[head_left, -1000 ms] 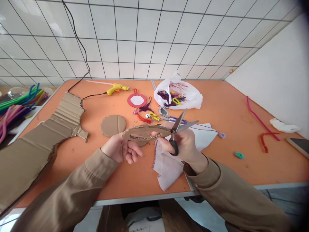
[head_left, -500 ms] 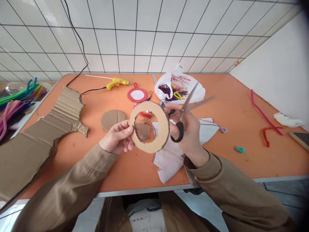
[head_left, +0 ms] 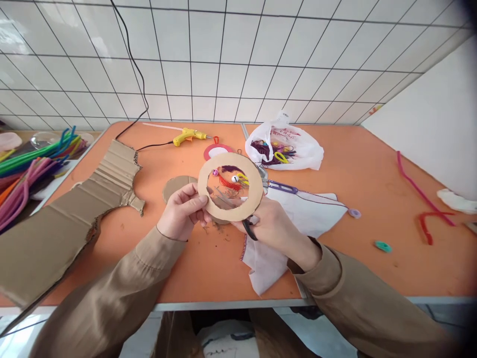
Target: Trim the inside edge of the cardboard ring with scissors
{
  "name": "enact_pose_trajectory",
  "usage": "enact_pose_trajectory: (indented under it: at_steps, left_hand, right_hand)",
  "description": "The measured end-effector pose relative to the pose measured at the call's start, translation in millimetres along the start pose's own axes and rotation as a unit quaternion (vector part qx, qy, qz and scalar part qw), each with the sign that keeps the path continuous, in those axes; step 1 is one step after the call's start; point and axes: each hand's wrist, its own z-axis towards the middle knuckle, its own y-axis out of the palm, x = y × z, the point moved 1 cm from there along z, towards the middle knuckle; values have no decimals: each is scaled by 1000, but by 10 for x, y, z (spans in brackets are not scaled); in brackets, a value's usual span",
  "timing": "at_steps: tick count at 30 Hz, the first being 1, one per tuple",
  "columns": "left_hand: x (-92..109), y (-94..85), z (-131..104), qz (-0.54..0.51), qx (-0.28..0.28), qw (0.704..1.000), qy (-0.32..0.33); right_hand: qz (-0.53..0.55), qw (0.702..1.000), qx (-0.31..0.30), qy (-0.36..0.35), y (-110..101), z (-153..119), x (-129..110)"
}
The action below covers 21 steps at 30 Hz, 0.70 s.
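My left hand (head_left: 185,211) pinches the left edge of a cardboard ring (head_left: 253,196), which is held up over the table. At the ring's lower right, my right hand (head_left: 274,223) is closed around scissors (head_left: 249,229); a black handle shows below the ring and the blades show through its opening, behind the ring. Red thread (head_left: 230,183) and small beads are visible through the hole. Behind my left hand lies a cardboard disc (head_left: 175,187). White cloth (head_left: 316,214) spreads beside and under my right hand.
A large torn cardboard sheet (head_left: 67,223) covers the left side. At the back are a yellow glue gun (head_left: 189,136), a red-rimmed disc (head_left: 209,150) and a white plastic bag (head_left: 311,149) of threads. Pipe cleaners (head_left: 33,179) lie far left; a pink one (head_left: 421,186) is at right.
My right hand with the scissors has moved left and down, bringing the blades from beside the ring to behind its opening. The ring is slightly higher and tilted. The whole view has shifted a little.
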Motion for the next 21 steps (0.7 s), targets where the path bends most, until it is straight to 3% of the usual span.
enact_pose_trajectory:
  at_steps: [5, 10, 17, 21]
  left_hand:
    - [3, 51, -20, 45, -2, 999, 17]
    - [0, 76, -27, 65, -6, 998, 17]
    - [-16, 80, -28, 66, -22, 998, 1]
    - [-16, 54, -25, 62, -7, 998, 16]
  right_hand:
    - [-135, 985, 32, -107, -26, 10, -10]
    - [-175, 978, 14, -111, -50, 7, 11]
    - [-233, 960, 61, -139, -39, 16, 39]
    - [-223, 967, 30, -119, -36, 5, 88]
